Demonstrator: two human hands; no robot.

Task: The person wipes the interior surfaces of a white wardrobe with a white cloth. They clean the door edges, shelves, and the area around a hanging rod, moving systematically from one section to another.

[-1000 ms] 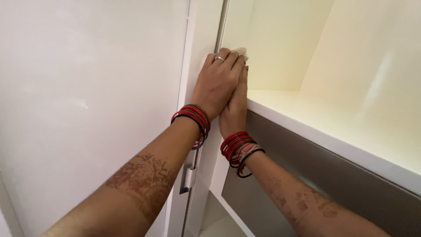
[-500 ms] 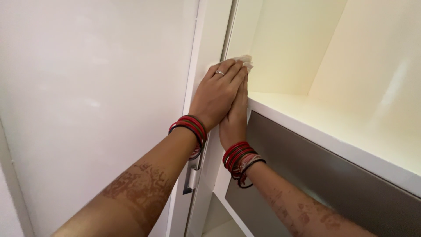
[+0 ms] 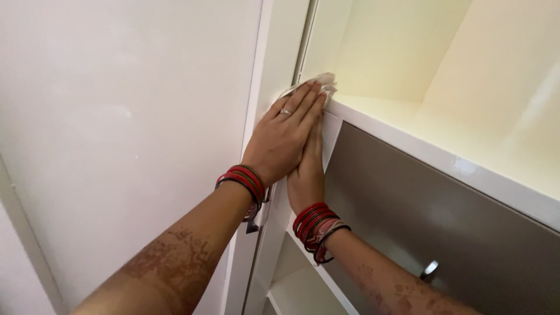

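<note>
**Two hands press a cloth against a cupboard frame**

At the centre of the frame we see the left hand (image 3: 280, 140) laid flat, fingers together, over the right hand (image 3: 307, 175). Both pin a pale cloth (image 3: 322, 81) to the white cupboard frame (image 3: 274, 58), just left of the cream shelf (image 3: 408, 131). A grey drawer front (image 3: 443, 216) fills the lower right.

Single view, worn on the person's head, facing forward and slightly upward along both forearms at an open white cupboard (image 3: 408, 52). Close range: the cupboard's upright front edge (image 3: 280, 52) runs through the middle, the shelf edge (image 3: 443, 160) crosses to the lower right. No second view shares the scene.
</note>
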